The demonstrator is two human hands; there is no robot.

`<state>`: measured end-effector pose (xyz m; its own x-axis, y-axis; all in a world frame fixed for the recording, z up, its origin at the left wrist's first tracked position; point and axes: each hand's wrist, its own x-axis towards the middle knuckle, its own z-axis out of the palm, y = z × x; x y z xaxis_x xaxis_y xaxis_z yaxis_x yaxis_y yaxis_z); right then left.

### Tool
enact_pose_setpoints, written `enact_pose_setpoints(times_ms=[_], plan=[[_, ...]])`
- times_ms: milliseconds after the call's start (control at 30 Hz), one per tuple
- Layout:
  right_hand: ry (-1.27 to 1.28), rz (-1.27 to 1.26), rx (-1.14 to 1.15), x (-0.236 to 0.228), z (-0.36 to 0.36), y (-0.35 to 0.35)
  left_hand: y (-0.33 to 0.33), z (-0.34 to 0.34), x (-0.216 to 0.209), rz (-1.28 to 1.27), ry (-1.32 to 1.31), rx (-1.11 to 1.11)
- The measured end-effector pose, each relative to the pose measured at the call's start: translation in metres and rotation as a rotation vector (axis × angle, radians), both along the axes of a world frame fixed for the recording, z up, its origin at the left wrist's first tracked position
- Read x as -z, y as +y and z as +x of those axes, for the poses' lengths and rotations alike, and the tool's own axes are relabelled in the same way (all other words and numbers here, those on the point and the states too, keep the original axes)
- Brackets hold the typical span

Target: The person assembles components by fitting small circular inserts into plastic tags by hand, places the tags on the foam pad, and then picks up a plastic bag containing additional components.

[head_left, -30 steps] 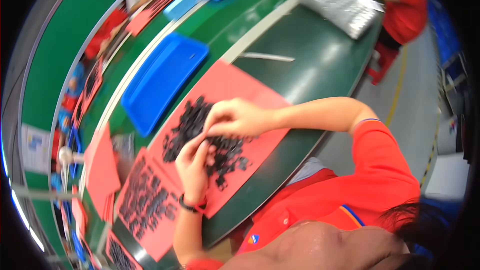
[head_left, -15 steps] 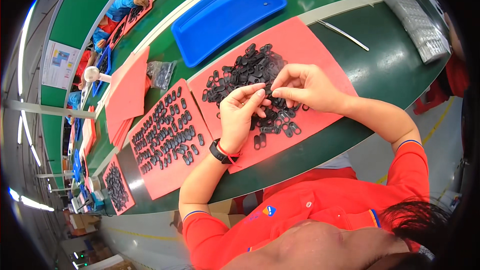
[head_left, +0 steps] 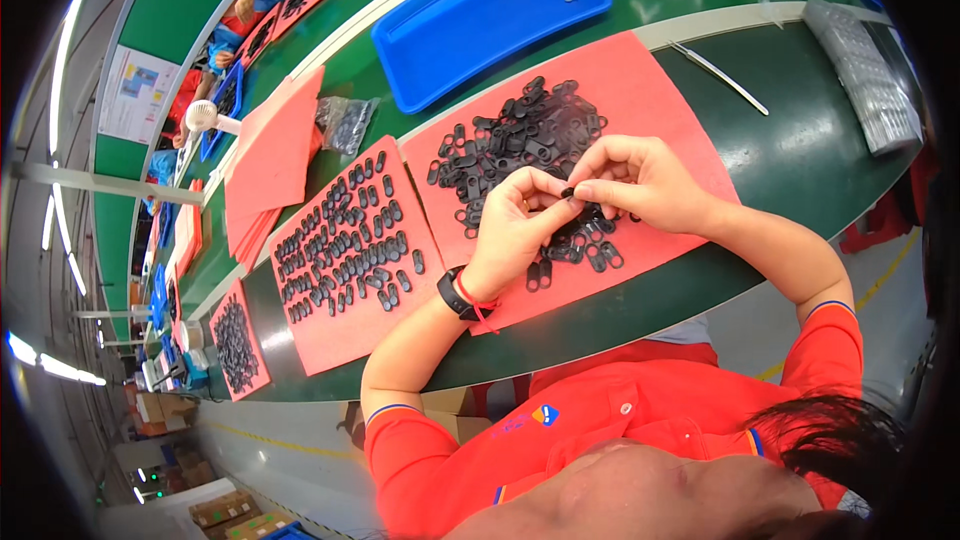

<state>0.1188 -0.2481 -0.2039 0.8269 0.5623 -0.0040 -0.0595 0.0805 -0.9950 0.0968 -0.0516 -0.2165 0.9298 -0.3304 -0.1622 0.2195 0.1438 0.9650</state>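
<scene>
My left hand (head_left: 520,227) and my right hand (head_left: 640,183) meet over a pink foam sheet (head_left: 680,120). Between their fingertips is a small black oval part (head_left: 568,192), pinched from both sides and partly covered by the fingers. Under and beyond the hands spreads a loose pile of black oval parts with holes (head_left: 520,135). To the left, a second pink sheet (head_left: 330,350) carries similar black parts (head_left: 360,240) set out in rows. A dark watch (head_left: 457,293) and a red cord are on my left wrist.
Behind the pile stands a blue tray (head_left: 480,30) with a tiny object in it. White tweezers (head_left: 720,78) and clear plastic packaging (head_left: 865,80) lie to the right. Stacked pink sheets (head_left: 268,160), a bagged item (head_left: 348,123) and a white fan (head_left: 203,118) are left. Co-workers sit farther off.
My fingertips have come together on the small black part, where they were slightly apart before. The whole view has shifted a little, so the table contents appear farther right and higher.
</scene>
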Motion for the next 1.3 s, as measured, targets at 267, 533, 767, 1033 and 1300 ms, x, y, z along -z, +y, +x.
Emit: enact_pose_setpoints(times_ms=[267,533,767,1033,1300], plan=[[0.005,-0.017,0.064,-0.002,0.001,0.000,0.003,0.005,-0.003,-0.006,-0.140,-0.063],[-0.082,-0.102,0.107,-0.002,0.004,-0.001,0.004,0.008,-0.001,0.012,-0.049,-0.085],[-0.200,-0.133,0.137,0.002,0.001,0.001,-0.002,0.004,-0.001,-0.026,-0.060,-0.152],[-0.496,-0.258,0.247,0.003,0.000,0.002,-0.002,0.004,-0.002,-0.018,-0.027,-0.125],[-0.673,-0.319,0.299,0.004,0.000,0.002,-0.005,0.001,0.000,0.065,-0.108,-0.120]])
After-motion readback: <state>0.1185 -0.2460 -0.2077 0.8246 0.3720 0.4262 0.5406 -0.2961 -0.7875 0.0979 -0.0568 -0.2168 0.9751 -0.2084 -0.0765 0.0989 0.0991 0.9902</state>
